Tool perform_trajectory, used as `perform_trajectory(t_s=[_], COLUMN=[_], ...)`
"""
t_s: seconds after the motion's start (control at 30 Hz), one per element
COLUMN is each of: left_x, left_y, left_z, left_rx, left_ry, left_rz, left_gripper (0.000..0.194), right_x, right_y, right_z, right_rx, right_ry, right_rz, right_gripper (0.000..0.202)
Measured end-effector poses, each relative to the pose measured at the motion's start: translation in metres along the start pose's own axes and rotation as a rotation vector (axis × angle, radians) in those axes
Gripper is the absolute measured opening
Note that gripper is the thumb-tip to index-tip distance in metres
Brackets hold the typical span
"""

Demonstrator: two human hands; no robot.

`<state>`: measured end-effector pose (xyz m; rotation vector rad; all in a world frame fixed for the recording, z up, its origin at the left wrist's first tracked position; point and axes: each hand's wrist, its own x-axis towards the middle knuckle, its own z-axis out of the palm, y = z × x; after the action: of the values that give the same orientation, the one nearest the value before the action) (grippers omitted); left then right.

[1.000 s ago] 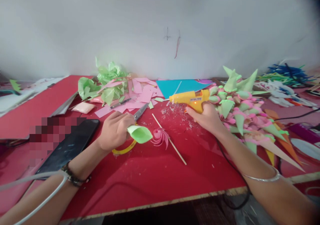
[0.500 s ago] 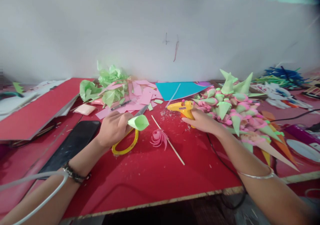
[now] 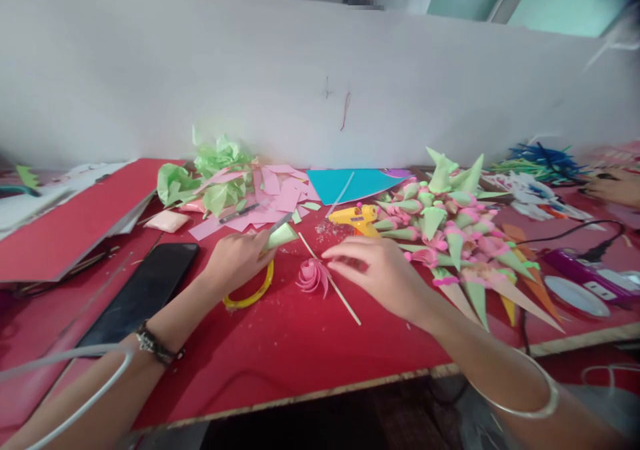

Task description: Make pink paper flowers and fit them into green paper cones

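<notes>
My left hand (image 3: 237,258) is closed on a light green paper cone (image 3: 281,237), above a pair of scissors with yellow handles (image 3: 253,295). Nothing is in my right hand (image 3: 377,267); its fingers are apart, close over a pink spiral paper flower (image 3: 313,277) and a thin wooden stick (image 3: 344,298). Flower and stick lie together on the red table. Just beyond my right hand rests a yellow glue gun (image 3: 356,218).
A pile of green and pink paper cones (image 3: 453,230) lies on the right, with a purple device (image 3: 590,273) beside it. Pink paper scraps (image 3: 285,197), crumpled green paper (image 3: 223,160) and a blue sheet (image 3: 333,187) lie at the back. A black phone (image 3: 145,293) is on the left. Another person's hand (image 3: 613,187) shows far right.
My right hand has let go of the glue gun, which now rests on the table, and has moved left toward the pink flower. The green cone in my left hand has turned sideways.
</notes>
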<state>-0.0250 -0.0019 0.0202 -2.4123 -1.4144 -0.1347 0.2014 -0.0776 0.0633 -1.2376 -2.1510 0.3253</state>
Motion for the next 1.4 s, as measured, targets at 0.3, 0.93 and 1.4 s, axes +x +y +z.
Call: perform_trajectory(t_s=[0.3,0.93,1.4], left_x=[-0.003,-0.008,-0.017], left_y=[0.006,0.001,0.025], left_z=[-0.006,-0.015,-0.019], left_rx=[-0.004,-0.417,-1.610], left_ry=[-0.088,0.130,-0.574], left_rz=[0.073,0.166,0.452], left_gripper=[0.025,0.047,0.051], right_x=[0.007,0.011,0.018], right_y=[0.012,0.006,-0.009], right_z=[0.037,0.026,0.020], right_rx=[0.048,0.156,0.457], right_ry=[-0.012,-0.061,-0.119], right_rz=[0.046,-0.039,-0.185], right_gripper=[0.010,0.011,0.008])
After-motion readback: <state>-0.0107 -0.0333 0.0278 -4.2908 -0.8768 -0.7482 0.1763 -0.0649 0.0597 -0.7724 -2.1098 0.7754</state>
